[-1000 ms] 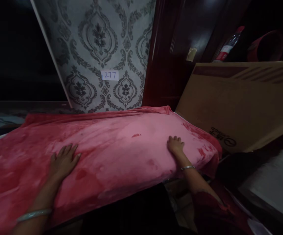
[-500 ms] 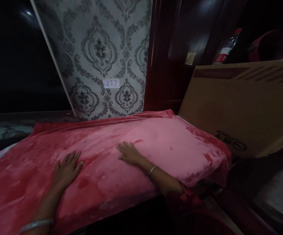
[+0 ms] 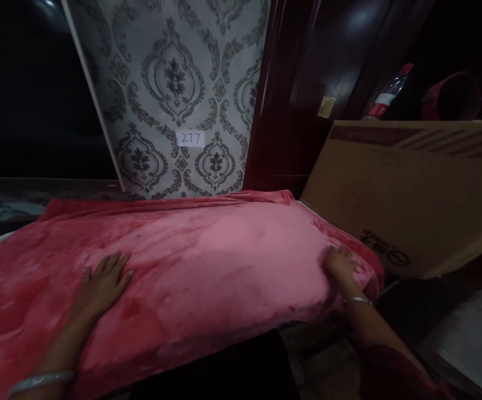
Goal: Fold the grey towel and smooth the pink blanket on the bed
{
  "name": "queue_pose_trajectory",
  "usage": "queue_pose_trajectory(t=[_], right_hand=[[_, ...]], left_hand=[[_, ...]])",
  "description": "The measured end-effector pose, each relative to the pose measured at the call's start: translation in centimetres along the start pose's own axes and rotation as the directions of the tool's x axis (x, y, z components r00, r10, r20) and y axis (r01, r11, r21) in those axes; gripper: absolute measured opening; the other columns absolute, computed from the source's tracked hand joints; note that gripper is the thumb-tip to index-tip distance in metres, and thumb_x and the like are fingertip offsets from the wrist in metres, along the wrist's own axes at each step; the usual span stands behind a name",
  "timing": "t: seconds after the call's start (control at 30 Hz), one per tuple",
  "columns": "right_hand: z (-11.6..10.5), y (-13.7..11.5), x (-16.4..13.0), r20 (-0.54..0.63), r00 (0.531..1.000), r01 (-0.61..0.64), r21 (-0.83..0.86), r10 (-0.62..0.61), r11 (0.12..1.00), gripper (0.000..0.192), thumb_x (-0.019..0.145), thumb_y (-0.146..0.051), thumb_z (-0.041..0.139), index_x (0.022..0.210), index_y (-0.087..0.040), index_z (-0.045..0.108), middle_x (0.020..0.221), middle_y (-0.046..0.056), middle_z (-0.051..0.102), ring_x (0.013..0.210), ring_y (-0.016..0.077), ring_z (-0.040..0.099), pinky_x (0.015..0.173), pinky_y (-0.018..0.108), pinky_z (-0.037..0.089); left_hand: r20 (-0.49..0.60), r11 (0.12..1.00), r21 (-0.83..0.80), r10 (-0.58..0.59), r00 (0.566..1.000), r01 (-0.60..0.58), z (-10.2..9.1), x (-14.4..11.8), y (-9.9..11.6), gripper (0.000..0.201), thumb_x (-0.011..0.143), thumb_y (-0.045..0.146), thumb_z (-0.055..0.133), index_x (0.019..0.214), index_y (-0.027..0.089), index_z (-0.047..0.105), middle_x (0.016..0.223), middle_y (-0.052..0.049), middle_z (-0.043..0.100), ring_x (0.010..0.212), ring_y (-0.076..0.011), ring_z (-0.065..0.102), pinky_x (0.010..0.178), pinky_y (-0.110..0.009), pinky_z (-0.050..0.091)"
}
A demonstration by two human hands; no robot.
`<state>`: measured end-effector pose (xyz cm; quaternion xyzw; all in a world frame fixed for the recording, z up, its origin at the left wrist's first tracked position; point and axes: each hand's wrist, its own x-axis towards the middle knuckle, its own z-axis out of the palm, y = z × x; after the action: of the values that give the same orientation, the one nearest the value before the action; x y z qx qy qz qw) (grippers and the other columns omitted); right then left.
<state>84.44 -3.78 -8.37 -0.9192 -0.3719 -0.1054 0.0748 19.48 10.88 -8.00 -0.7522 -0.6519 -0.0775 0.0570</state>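
A plush pink-red blanket (image 3: 224,261) lies spread over a long, low surface and hangs down at its front edge. My left hand (image 3: 103,286) rests on the blanket's left part, palm down with fingers spread. At the right end of the same cloth, my right hand (image 3: 341,262) lies flat on it, slightly blurred, fingers stretched forward. Neither hand grips the fabric. Both wrists wear silver bangles. What the blanket covers is hidden.
Behind stand a patterned wall with a paper label (image 3: 190,138) reading 277 and a dark red wooden panel (image 3: 291,100). A large cardboard box (image 3: 411,194) borders the right end, with a plastic bottle (image 3: 386,97) above its edge. A dark screen (image 3: 36,94) is at left.
My right hand has slid from the blanket's middle to its right end, and the pile there looks smoother. My left hand has stayed nearly in place. The view has shifted slightly.
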Motion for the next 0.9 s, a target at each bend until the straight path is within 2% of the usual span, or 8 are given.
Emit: queue_pose_trajectory(t=[0.1,0.23,0.3,0.4,0.57,0.67,0.77,0.9], right_hand=[[0.0,-4.7,-0.7,-0.037,0.980,0.199,0.088,-0.196,0.976,0.057,0.094,-0.019,0.035,0.148,-0.011,0.050,0.157,0.025,0.038,0.143,0.0390,0.038,0.105,0.058,0.041],[-0.2,-14.5,-4.3,-0.075,0.815,0.573,0.260,-0.575,0.777,0.056,0.097,-0.031,0.042,0.151,-0.016,0.048,0.160,0.017,0.037,0.146,0.0323,0.036,0.113,0.049,0.038],[-0.5,-18.7,-6.6,-0.067,0.735,0.658,0.310,-0.675,0.686,0.056,0.098,-0.034,0.042,0.152,-0.019,0.046,0.162,0.015,0.035,0.149,0.0308,0.031,0.115,0.049,0.036],[-1.0,-23.0,-9.6,-0.008,0.674,0.697,0.337,-0.738,0.633,0.056,0.100,-0.034,0.041,0.155,-0.021,0.042,0.164,0.013,0.031,0.151,0.0299,0.027,0.116,0.049,0.033],[-0.7,-25.7,-12.1,0.069,0.646,0.710,0.313,-0.760,0.631,0.056,0.102,-0.035,0.040,0.157,-0.023,0.038,0.165,0.012,0.028,0.152,0.0295,0.024,0.120,0.049,0.024],[0.1,-25.7,-12.6,0.056,0.646,0.718,0.294,-0.761,0.631,0.055,0.103,-0.037,0.038,0.157,-0.025,0.038,0.166,0.011,0.028,0.153,0.0285,0.023,0.121,0.051,0.020],[0.9,-25.6,-12.6,0.035,0.638,0.734,0.276,-0.769,0.621,0.054,0.103,-0.037,0.036,0.156,-0.025,0.039,0.165,0.010,0.029,0.152,0.0287,0.025,0.120,0.052,0.021],[1.9,-25.5,-12.3,-0.004,0.629,0.754,0.248,-0.778,0.608,0.053,0.103,-0.037,0.036,0.154,-0.026,0.043,0.164,0.009,0.034,0.150,0.0293,0.028,0.119,0.053,0.025]], left_hand=[[0.027,1.000,0.012,-0.016,1.000,0.015,-0.4,-0.3,0.4,0.068,0.095,0.044,0.026,0.155,0.016,0.039,0.164,-0.014,0.033,0.151,-0.0335,0.029,0.120,-0.060,0.024],[0.055,0.999,-0.020,-0.038,0.998,0.039,-1.1,-1.0,1.1,0.067,0.097,0.042,0.028,0.158,0.016,0.032,0.166,-0.014,0.027,0.154,-0.0298,0.025,0.122,-0.058,0.020],[0.071,0.997,-0.052,-0.057,0.996,0.061,-1.6,-1.3,1.2,0.069,0.098,0.043,0.029,0.161,0.015,0.024,0.168,-0.016,0.019,0.155,-0.0279,0.020,0.123,-0.057,0.018],[0.128,0.994,-0.079,-0.069,0.989,0.080,-2.8,-1.6,1.9,0.068,0.099,0.045,0.030,0.160,0.017,0.026,0.169,-0.016,0.015,0.156,-0.0302,0.017,0.123,-0.060,0.017],[0.133,0.973,-0.161,0.189,0.973,-0.167,-4.1,-1.2,7.4,0.064,0.099,0.054,0.034,0.154,0.024,0.041,0.166,-0.013,0.027,0.155,-0.0327,0.018,0.123,-0.061,0.013],[0.134,0.874,-0.286,0.441,0.887,-0.392,-3.1,-0.4,12.6,0.066,0.098,0.058,0.037,0.156,0.027,0.037,0.166,-0.014,0.027,0.155,-0.0328,0.019,0.122,-0.063,0.017],[0.133,0.810,-0.322,0.551,0.824,-0.490,-1.2,0.4,16.6,0.067,0.097,0.056,0.042,0.156,0.025,0.037,0.165,-0.017,0.028,0.154,-0.0354,0.020,0.120,-0.067,0.016],[0.030,0.759,-0.315,0.608,0.793,-0.570,0.9,1.5,17.2,0.064,0.097,0.057,0.042,0.153,0.027,0.041,0.165,-0.015,0.030,0.155,-0.0330,0.020,0.121,-0.067,0.014]])
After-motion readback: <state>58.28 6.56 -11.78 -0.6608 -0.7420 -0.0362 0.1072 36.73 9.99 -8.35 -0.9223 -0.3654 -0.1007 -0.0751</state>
